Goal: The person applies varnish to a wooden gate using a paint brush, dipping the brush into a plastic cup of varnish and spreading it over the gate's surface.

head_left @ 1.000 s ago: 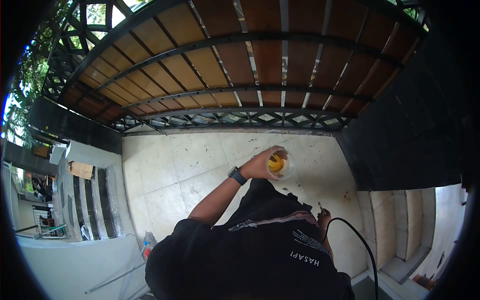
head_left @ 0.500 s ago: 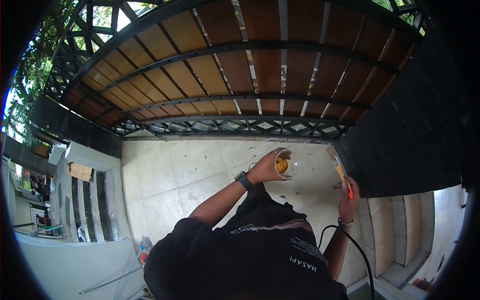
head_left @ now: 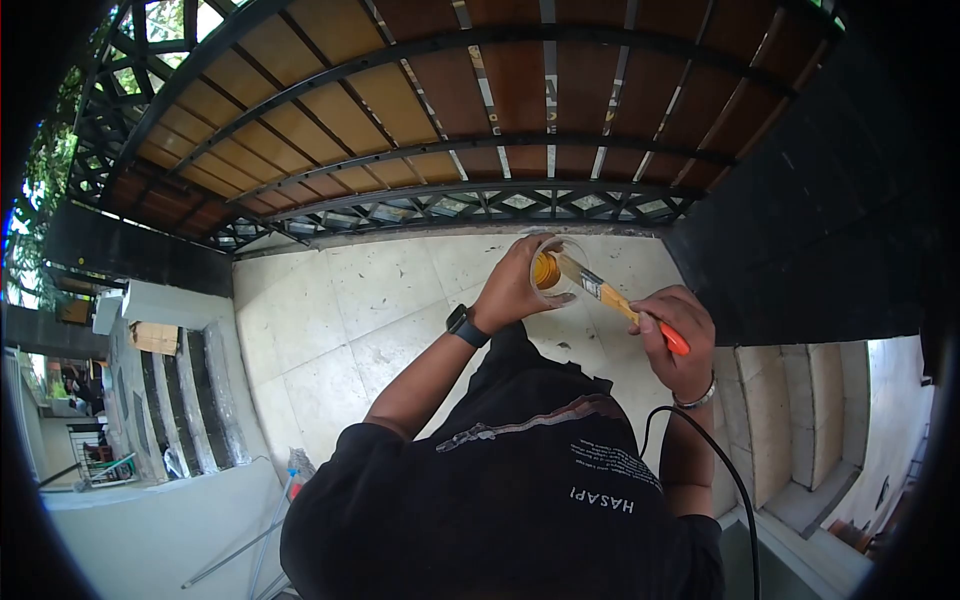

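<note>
My left hand (head_left: 512,285) is wrapped round a clear plastic cup (head_left: 574,290) with amber liquid (head_left: 545,271) in it. Above the pale floor, my right hand (head_left: 680,340) grips a paintbrush (head_left: 618,302) by its orange-tipped handle. The brush points left, and its bristles are at the mouth of the cup; whether they touch the liquid I cannot tell. Beyond both hands stands a gate of wooden slats (head_left: 515,88) in a black metal frame, some slats light yellow-brown and others dark red-brown.
A black panel (head_left: 800,230) rises on the right, with steps (head_left: 765,430) below it. More steps (head_left: 205,400) and a cardboard piece (head_left: 154,337) are at the left. Metal poles (head_left: 240,550) lie at lower left. A black cable (head_left: 735,480) curves by my right forearm.
My right hand has brought the brush from beside the black panel leftward to the cup. The cup in my left hand appears slightly higher and further left, and the view has shifted.
</note>
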Demonstrator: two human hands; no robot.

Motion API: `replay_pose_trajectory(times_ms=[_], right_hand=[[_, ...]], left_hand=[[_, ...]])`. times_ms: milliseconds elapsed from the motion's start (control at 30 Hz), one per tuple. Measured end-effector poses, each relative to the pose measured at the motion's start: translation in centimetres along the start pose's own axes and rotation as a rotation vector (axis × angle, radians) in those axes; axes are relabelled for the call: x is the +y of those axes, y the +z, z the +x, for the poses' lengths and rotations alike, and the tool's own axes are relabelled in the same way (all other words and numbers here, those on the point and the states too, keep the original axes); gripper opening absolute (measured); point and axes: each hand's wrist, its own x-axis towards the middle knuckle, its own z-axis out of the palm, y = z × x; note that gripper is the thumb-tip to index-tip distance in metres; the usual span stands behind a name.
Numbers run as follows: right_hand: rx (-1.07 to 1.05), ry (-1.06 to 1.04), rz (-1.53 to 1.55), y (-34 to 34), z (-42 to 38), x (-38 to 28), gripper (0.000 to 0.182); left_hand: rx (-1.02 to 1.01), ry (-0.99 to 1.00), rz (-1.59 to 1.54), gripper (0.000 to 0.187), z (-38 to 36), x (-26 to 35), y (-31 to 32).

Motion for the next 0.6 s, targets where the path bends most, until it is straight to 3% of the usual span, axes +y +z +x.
replay_pose_trajectory(times_ms=[67, 333, 500, 567, 600], right_hand=[[-0.017, 0.11, -0.001, 0.9, 0.1, -0.1, 0.012], [-0.053, 0.106, -0.109, 3.4, 0.0, 1.2, 0.008], [0.084, 0.063, -0.002, 0.6, -0.2, -0.1, 0.01], [0.104, 0.102, 0.056, 1.1, -1.7, 1.1, 0.009], [0.143, 0.311, 0.216, 2.0, -2.6, 1.7, 0.009]], left_hand=[[0.014, 0.016, 0.038, 0.083, -0.1, -0.1, 0.0], [-0.044, 0.022, 0.077, 0.084, 0.6, 0.4, 0.4], [-0.016, 0.058, 0.041, 0.086, 0.9, 0.3, 0.7], [0.006, -0.012, -0.055, 0.088, 0.8, 0.2, 1.0], [0.007, -0.009, -0.055, 0.088, 0.8, 0.3, 1.2]])
